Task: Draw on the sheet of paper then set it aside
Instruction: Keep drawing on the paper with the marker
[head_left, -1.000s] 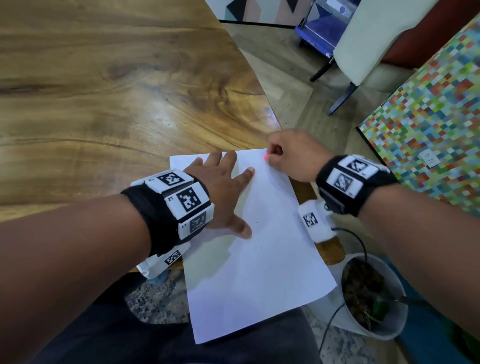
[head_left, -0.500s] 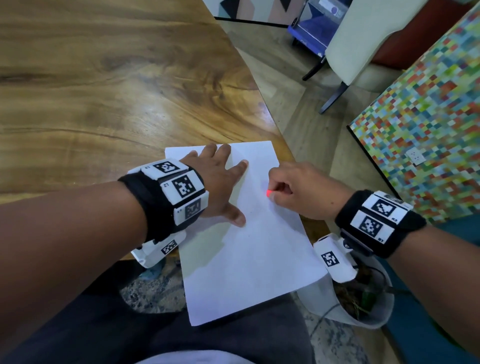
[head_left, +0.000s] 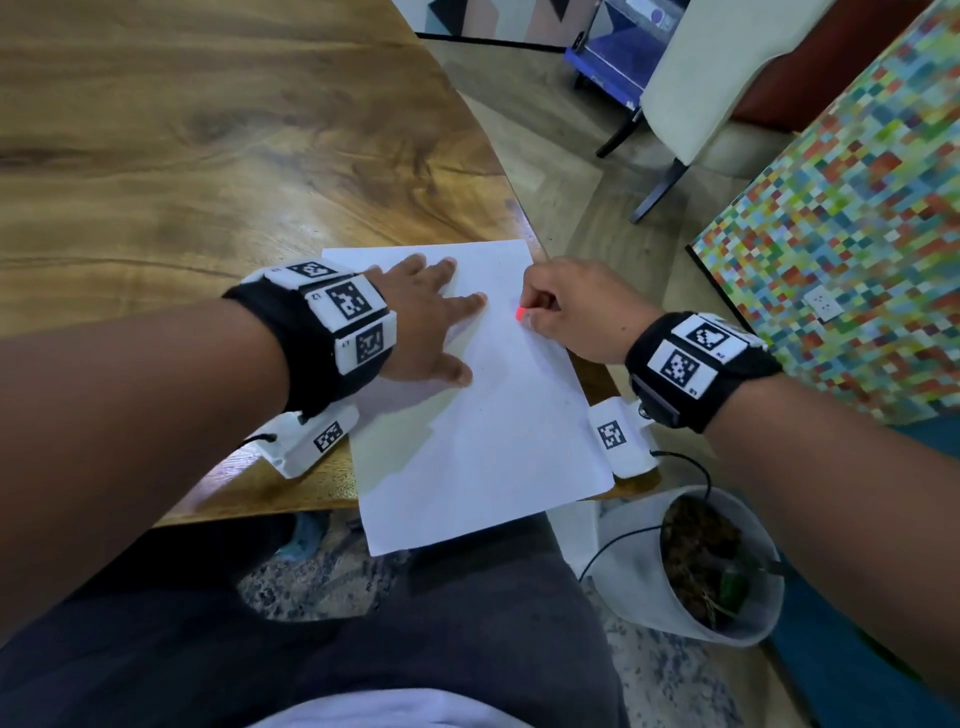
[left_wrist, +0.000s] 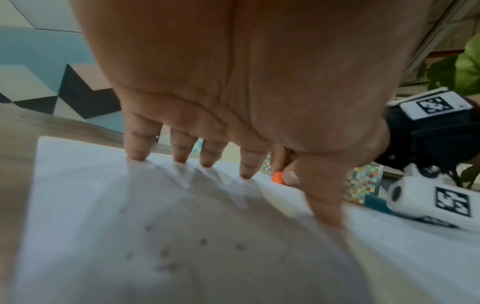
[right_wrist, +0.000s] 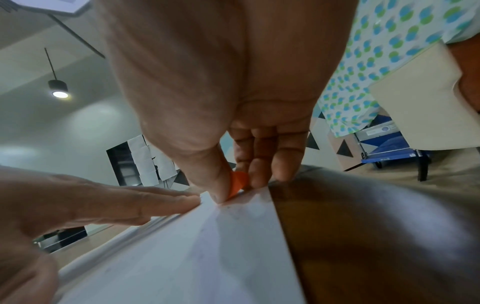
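The sheet of paper (head_left: 483, 410) lies on the wooden tabletop (head_left: 208, 171) at its near right corner, with its near edge overhanging the tabletop toward the person's lap.

Left hand (head_left: 423, 319): the fingers (left_wrist: 137, 144) are straight and spread, tips pressed down on the far left part of the sheet, thumb extended flat toward the near side. The hand holds nothing. The spread contact appears intended to anchor the sheet so that drawing strokes do not drag it, which matters because part of the sheet is unsupported.

Right hand (head_left: 576, 312): the fingers (right_wrist: 262, 160) are curled, with thumb and fingertips pinching a small orange drawing piece (right_wrist: 237, 183), probably a crayon or chalk stub; its exact type cannot be told. Its tip meets the sheet just right of the left index fingertip, near the far right edge of the sheet. The short pinch keeps the fingertips close to the paper, which likely gives firm control of a stub too short for a normal pen grip.

Faint marks only can be made out on the sheet near the tip; dark specks show on the paper under the left palm. Judged from this, the drawing step is in hand and setting the sheet aside is not yet done.

A white pot (head_left: 691, 566) with soil stands on the floor, below the right wrist.
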